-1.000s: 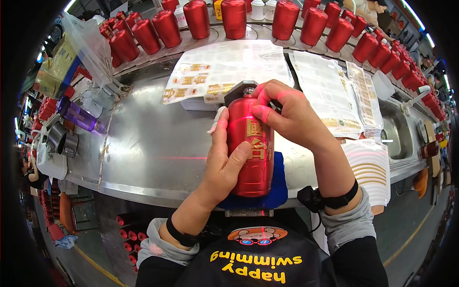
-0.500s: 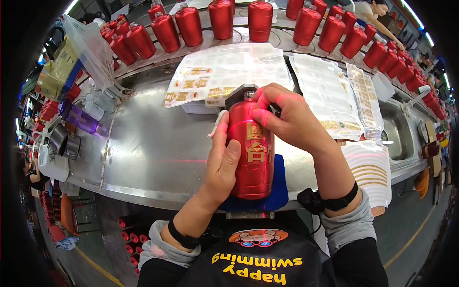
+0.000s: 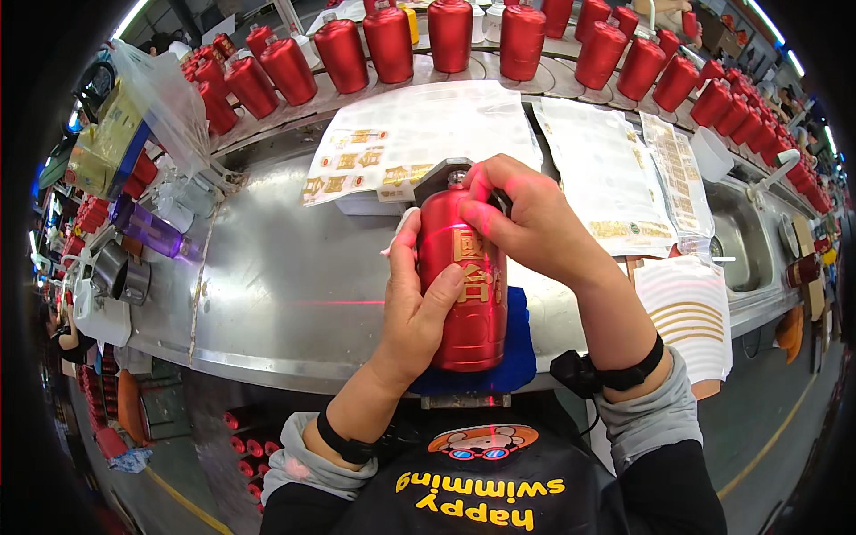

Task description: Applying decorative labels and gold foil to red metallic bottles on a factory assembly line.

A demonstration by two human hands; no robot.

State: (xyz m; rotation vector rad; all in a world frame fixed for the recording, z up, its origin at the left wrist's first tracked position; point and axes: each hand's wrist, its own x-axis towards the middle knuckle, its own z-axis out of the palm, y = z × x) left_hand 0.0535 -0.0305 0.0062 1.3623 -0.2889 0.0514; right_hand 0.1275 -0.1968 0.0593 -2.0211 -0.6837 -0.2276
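A red metallic bottle (image 3: 459, 334) with gold characters on its front leans on a blue cloth (image 3: 521, 348) at the bench's near edge. My left hand (image 3: 406, 312) grips its left side, the thumb lying across the front by the lower character. A folded white cloth (image 3: 399, 234) shows behind those fingers. At the bottle's upper right, my right hand (image 3: 526, 214) is closed in a pinch beside the shoulder and neck; anything between its fingertips is hidden. Behind the neck stands a dark angled metal rest (image 3: 437, 178).
White sheets of gold transfers (image 3: 428, 116) lie behind the bottle, with more sheets (image 3: 602, 169) to the right. Red bottles (image 3: 450, 40) line a curved conveyor (image 3: 473, 69) at the back. A sink (image 3: 740, 259) is at right, a purple bottle (image 3: 147, 225) at left.
The bottles on the conveyor have shifted right. The bottle in my hands has moved slightly left, and my left thumb reaches further across its front. The right hand keeps its pinch at the shoulder.
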